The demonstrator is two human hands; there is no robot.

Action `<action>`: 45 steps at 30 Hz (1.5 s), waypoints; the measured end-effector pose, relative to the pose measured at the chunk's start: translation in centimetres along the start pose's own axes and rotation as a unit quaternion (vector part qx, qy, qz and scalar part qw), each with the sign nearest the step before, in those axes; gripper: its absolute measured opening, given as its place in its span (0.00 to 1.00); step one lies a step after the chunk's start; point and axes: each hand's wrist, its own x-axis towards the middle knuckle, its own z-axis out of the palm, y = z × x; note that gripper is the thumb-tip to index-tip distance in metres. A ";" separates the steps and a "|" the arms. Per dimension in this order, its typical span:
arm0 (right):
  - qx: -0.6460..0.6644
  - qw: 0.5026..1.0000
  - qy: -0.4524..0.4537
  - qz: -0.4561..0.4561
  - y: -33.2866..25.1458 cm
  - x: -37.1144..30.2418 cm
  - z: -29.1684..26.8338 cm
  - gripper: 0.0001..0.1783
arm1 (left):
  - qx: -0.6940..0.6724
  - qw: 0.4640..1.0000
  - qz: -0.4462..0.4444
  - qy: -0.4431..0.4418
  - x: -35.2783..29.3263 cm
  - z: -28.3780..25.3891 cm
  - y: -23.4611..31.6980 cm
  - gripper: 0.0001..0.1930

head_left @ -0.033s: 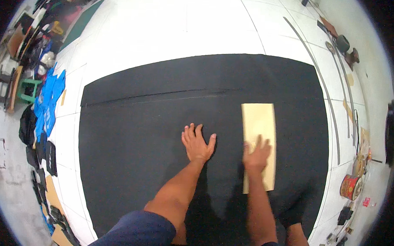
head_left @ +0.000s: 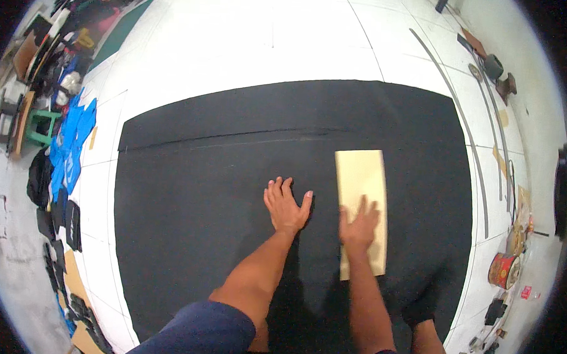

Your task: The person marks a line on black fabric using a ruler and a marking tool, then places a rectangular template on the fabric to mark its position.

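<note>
A large black sheet (head_left: 187, 204) of cloth-like material lies spread over the white floor, with a cut or seam line (head_left: 234, 135) and a faint pale line running across its far part. My left hand (head_left: 286, 205) rests palm down on the sheet, fingers spread, holding nothing. To its right lies a pale yellow rectangular piece (head_left: 361, 174), like card or thin board, its long side pointing away from me. Flat on that piece is my right hand (head_left: 359, 228), fingers apart; its palm hides part of the surface.
My foot (head_left: 420, 306) is on the sheet at the lower right. Long thin strips (head_left: 455, 96), a red tin (head_left: 503, 270) and small tools line the right wall. Along the left are a blue bag (head_left: 73, 142), a green stool (head_left: 43, 126), and piled clutter.
The yellow piece has slid left across the black sheet, with my right hand moving along on top of it. My left hand stays in nearly the same place.
</note>
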 end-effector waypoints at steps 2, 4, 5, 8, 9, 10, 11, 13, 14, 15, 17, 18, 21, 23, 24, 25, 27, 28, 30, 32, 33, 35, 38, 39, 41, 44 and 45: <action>0.088 0.994 -0.037 -0.056 -2.5 -3.5 1.4 0.43 | -0.023 1.000 0.010 0.003 0.0 -0.6 -0.6 0.36; 0.193 0.972 -0.093 -0.099 -4.5 -6.1 0.9 0.39 | -0.096 0.995 -0.001 -0.016 0.1 -1.9 -1.5 0.39; 0.296 0.944 -0.110 -0.101 -5.0 -7.5 1.5 0.37 | -0.102 0.991 0.024 -0.081 0.9 -2.9 -4.4 0.42; 0.369 0.924 -0.047 -0.088 0.0 -7.4 -0.5 0.27 | 0.104 0.935 0.240 -0.241 -0.4 -6.5 -0.7 0.45; 0.313 0.939 -0.105 -0.093 1.3 -7.3 -2.2 0.22 | 0.148 0.886 0.292 -0.327 -0.7 -7.7 -1.1 0.47; 0.254 0.949 -0.161 -0.095 2.4 -7.2 -3.8 0.18 | 0.138 0.889 0.294 -0.323 -1.1 -8.9 -2.0 0.47; 0.165 0.968 -0.164 -0.094 1.9 -8.2 -6.4 0.17 | 0.151 0.883 0.278 -0.347 -1.9 -10.2 -3.9 0.48; 0.080 0.976 -0.144 -0.143 2.4 -10.1 -11.6 0.17 | 0.180 0.878 0.268 -0.353 -2.6 -12.5 -8.0 0.49; 0.019 0.970 -0.150 -0.189 3.5 -10.2 -13.7 0.17 | 0.201 0.880 0.265 -0.339 -2.8 -13.7 -10.6 0.50; -0.016 0.970 -0.133 -0.202 2.5 -11.6 -17.0 0.16 | 0.210 0.886 0.248 -0.332 -2.9 -15.0 -13.2 0.51; -0.076 0.972 -0.116 -0.191 3.7 -13.2 -23.0 0.15 | 0.214 0.902 0.194 -0.322 -3.1 -17.4 -16.5 0.50; -0.074 0.971 -0.076 -0.215 4.8 -14.1 -25.6 0.14 | 0.215 0.910 0.154 -0.318 -3.0 -18.8 -18.0 0.50; -0.040 0.982 -0.029 -0.182 2.0 -19.6 -32.2 0.10 | 0.166 0.947 0.089 -0.260 -4.2 -23.1 -24.5 0.43; -0.003 0.975 0.031 -0.218 4.5 -21.7 -34.6 0.09 | 0.057 0.986 0.022 -0.153 -5.0 -23.9 -25.4 0.34; 0.079 0.982 0.017 -0.171 1.5 -24.3 -35.2 0.09 | 0.058 0.987 0.014 -0.149 -5.2 -24.4 -26.0 0.34; 0.145 0.975 0.014 -0.170 -0.2 -26.1 -35.6 0.09 | 0.008 0.990 -0.071 -0.125 -5.4 -24.3 -26.3 0.34; 0.213 0.963 0.008 -0.165 -2.5 -28.6 -35.9 0.09 | -0.011 0.980 -0.183 -0.083 -5.0 -23.5 -26.3 0.36; 0.169 0.969 -0.022 -0.176 -3.5 -29.4 -36.0 0.07 | -0.007 0.979 -0.185 -0.084 -4.9 -22.9 -26.0 0.36; 0.159 0.967 -0.060 -0.192 -5.7 -30.2 -34.7 0.08 | -0.072 0.953 -0.286 -0.065 -3.8 -21.9 -24.2 0.41; 0.193 0.961 -0.098 -0.172 -8.0 -30.3 -33.6 0.09 | -0.067 0.941 -0.320 -0.084 -3.3 -21.2 -21.0 0.48; 0.194 0.955 -0.110 -0.198 -7.5 -29.0 -33.0 0.09 | -0.039 0.932 -0.342 -0.115 -2.9 -20.9 -18.2 0.49; 0.171 0.950 -0.124 -0.229 -8.6 -26.6 -31.1 0.11 | -0.009 0.921 -0.362 -0.146 -2.2 -20.1 -15.6 0.50; 0.056 0.902 -0.085 -0.419 -14.8 -25.0 -29.0 0.15 | 0.023 0.925 -0.353 -0.137 -2.9 -19.3 -16.5 0.49; 0.062 0.903 -0.086 -0.417 -15.6 -24.4 -28.6 0.15 | -0.025 0.924 -0.347 -0.156 -2.9 -19.0 -17.2 0.45; 0.162 0.867 -0.223 -0.416 -17.7 -23.8 -27.7 0.11 | -0.053 0.923 -0.350 -0.153 -2.7 -20.0 -22.6 0.41; 0.085 0.870 -0.232 -0.427 -20.1 -22.6 -25.6 0.15 | -0.209 0.958 -0.196 -0.002 -2.2 -23.6 -28.1 0.29; 0.069 0.879 -0.214 -0.420 -19.6 -21.3 -25.6 0.15 | -0.319 0.931 -0.177 0.020 0.0 -24.0 -24.1 0.23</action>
